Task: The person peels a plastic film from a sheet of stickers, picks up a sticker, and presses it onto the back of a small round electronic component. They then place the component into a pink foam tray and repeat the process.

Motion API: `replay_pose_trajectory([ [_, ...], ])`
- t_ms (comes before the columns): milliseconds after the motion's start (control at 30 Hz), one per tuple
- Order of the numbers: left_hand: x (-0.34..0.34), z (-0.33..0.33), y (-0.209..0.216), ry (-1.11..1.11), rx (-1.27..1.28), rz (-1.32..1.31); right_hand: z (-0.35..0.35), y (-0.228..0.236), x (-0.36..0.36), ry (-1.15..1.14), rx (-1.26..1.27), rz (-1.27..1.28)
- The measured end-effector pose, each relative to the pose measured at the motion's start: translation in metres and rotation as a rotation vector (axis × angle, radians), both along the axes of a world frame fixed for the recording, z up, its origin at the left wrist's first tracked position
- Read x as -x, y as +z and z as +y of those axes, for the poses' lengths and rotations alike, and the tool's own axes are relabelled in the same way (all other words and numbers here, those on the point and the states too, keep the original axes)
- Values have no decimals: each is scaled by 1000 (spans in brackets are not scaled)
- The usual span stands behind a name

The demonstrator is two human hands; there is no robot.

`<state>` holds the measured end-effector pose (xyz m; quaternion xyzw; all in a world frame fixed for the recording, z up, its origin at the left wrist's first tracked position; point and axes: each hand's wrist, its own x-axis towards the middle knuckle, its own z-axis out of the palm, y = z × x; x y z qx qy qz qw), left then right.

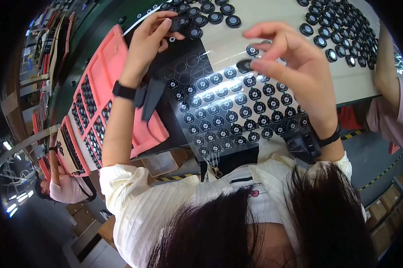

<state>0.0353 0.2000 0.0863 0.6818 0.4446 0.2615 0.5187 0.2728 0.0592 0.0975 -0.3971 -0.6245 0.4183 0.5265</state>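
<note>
My left hand (150, 38) pinches a black round part (180, 22) between thumb and fingers, at the edge of a group of similar parts. My right hand (297, 64) hovers over a clear sheet of round black stickers (231, 117) with white marks. At its thumb tip is a dark, slightly blurred round sticker (244, 65), tilted above the sheet; the index finger stretches out apart from it. Bare circle outlines (192, 64) show at the sheet's upper left. Both wrists carry black strapped devices.
A pink foam tray (114, 49) stands left of the sheet, with black round parts in some compartments. Many black parts with pale centres (331, 33) cover the table's far right. Another person's arm (386, 67) reaches in at right; a further person (69, 187) works at left.
</note>
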Motion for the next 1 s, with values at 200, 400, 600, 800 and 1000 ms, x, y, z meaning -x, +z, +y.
replay_pose_trajectory([
  [200,-24,-99,49,77,-131,-155,36,-7,16,348,-335,354],
  [400,-17,-134,54,208,-403,-225,12,38,40,391,-297,220],
  [600,-17,-150,62,308,-566,-2,8,56,52,422,347,389],
  [800,-14,-152,62,288,-668,49,5,55,54,407,325,369],
  [1000,-13,-154,62,342,-723,101,6,51,63,420,371,446],
])
